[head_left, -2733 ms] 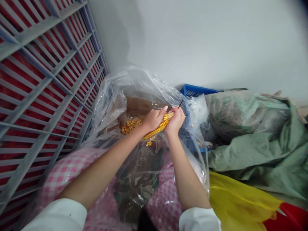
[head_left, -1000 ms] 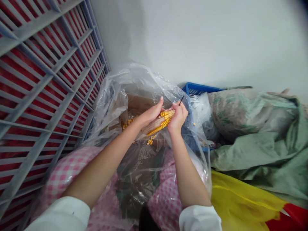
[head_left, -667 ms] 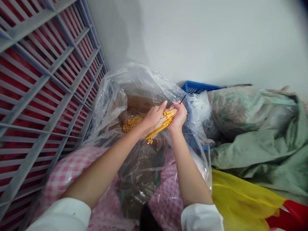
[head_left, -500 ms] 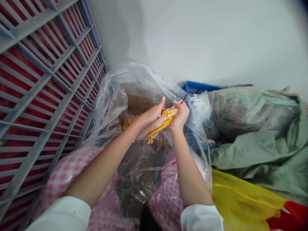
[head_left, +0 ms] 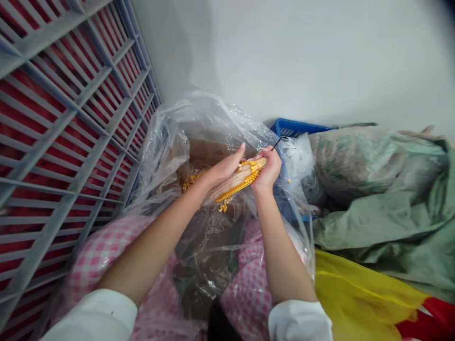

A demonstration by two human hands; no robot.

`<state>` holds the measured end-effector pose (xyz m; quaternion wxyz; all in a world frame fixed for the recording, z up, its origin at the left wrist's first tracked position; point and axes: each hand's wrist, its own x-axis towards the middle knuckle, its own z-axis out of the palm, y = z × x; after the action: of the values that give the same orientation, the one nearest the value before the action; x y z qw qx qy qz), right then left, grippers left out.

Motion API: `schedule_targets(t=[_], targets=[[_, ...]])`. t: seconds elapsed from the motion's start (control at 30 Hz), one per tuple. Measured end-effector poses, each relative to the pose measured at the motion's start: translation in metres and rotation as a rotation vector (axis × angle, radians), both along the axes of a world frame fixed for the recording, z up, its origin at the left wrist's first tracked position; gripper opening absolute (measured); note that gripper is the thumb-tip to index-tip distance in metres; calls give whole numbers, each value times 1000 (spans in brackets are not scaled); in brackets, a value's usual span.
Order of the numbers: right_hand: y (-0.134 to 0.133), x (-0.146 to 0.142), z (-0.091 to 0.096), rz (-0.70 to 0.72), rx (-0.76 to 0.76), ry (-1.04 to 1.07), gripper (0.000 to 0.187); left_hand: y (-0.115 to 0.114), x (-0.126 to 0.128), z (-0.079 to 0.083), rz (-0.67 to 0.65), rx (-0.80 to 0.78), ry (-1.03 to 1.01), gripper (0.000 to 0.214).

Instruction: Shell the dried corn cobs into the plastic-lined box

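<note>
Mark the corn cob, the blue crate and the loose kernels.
corn cob (head_left: 237, 182), head view, middle of its length.
blue crate (head_left: 298, 127), head view, top rim.
loose kernels (head_left: 191, 180), head view, middle of pile.

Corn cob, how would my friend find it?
Start at the big clear plastic bag beside the grey grille. Above its opening, the left hand and right hand hold the corn cob. It's one long, half-bare stick, unlike the loose kernels below.

Things by count
One cob, two hands (left hand, right hand), one clear bag, one blue crate
</note>
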<state>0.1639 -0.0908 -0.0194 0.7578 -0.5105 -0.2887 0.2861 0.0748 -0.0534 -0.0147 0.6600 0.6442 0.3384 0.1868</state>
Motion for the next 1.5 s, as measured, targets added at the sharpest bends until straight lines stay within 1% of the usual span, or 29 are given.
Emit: schedule_targets(t=[0.03,0.07,0.13,0.2,0.3,0.37,0.4,0.5,0.53,0.6,0.67,0.7,0.8,0.9,1.0,1.2,1.3,1.43,1.47,1.5], targets=[[-1,-1,0,-4,-7,-42,19,0,0,3,-6,-13,12,68],[-1,-3,0,-2,-15,-99,20,0,0,5,15,7,39,67],[-1,-7,0,21,-12,-186,21,-1,2,6,104,98,106,62],[-1,-9,-1,43,7,-170,22,-3,4,3,179,166,148,60],[0,-8,-1,48,1,-97,22,-5,5,-1,233,233,161,60],[0,-7,0,40,-16,-107,23,-5,4,0,227,275,163,62],[-1,-6,1,31,-17,-123,23,-5,3,3,199,274,156,63],[-4,-8,3,0,-15,-211,24,-4,1,12,76,198,98,63],[-5,-9,3,-1,-18,-254,24,-4,1,14,69,180,97,61],[-6,-12,2,7,-26,-323,25,-5,2,15,132,194,147,60],[-6,-13,1,13,-30,-340,25,-8,4,12,216,242,211,60],[-6,-13,1,20,-30,-332,25,-9,5,10,238,258,217,61],[-7,-10,0,60,-30,-283,24,-10,7,2,228,258,142,62],[-8,-6,1,95,-19,-242,23,-8,6,-1,190,253,92,63],[-10,-4,1,101,5,-222,23,-8,6,0,160,280,89,61],[-11,0,0,84,17,-175,22,-15,6,-2,176,344,111,60],[-10,2,0,67,13,-139,21,-14,4,-2,164,303,65,61],[-8,2,0,43,14,-114,19,-7,0,5,24,69,10,66],[-8,1,0,31,15,-143,19,-6,0,7,11,31,16,67],[-7,0,1,20,13,-189,20,-6,1,9,28,24,34,67]])
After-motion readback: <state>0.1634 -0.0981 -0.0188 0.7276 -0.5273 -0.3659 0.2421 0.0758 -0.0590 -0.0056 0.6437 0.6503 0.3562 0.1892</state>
